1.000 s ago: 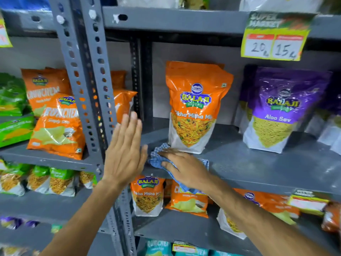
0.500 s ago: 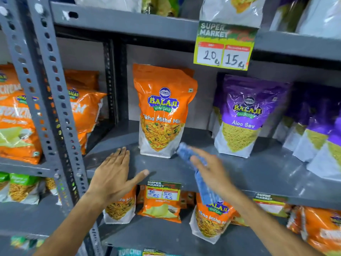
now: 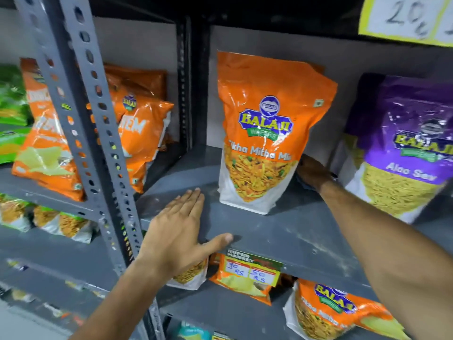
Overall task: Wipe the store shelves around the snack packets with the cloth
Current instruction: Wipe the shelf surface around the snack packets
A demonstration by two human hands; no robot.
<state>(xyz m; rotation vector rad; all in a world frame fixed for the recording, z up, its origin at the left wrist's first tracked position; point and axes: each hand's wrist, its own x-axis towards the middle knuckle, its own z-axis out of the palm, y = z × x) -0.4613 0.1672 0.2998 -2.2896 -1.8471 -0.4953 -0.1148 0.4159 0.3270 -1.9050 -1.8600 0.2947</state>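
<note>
The grey metal shelf [image 3: 282, 231] is seen carrying two upright pouches, with dusty pale smears showing across its front half. The perforated upright post [image 3: 81, 123] stands at its left end. The orange snack packet [image 3: 264, 133] stands near the middle of the shelf, and the purple packet [image 3: 407, 148] just to its right, with a narrow gap left between them.

The right hand [image 3: 312, 174] is reached into that gap, behind the orange packet's right edge, low on the shelf. Only a dark sliver of the cloth [image 3: 304, 184] is glimpsed beneath it; how its fingers are set cannot be told, since they are hidden by the packet. The left hand [image 3: 180, 231] is laid flat on the shelf's front edge, its fingers [image 3: 193, 200] pressed together and the thumb spread along the lip.

The step in hand is judged to be wiping the back strip between the packets. It would be done well if the cloth were kept flat and drawn forward, so that dust is pulled out rather than packed against the wall. The orange packet is likely to tip if nudged; it could be steadied by the left hand.
</note>
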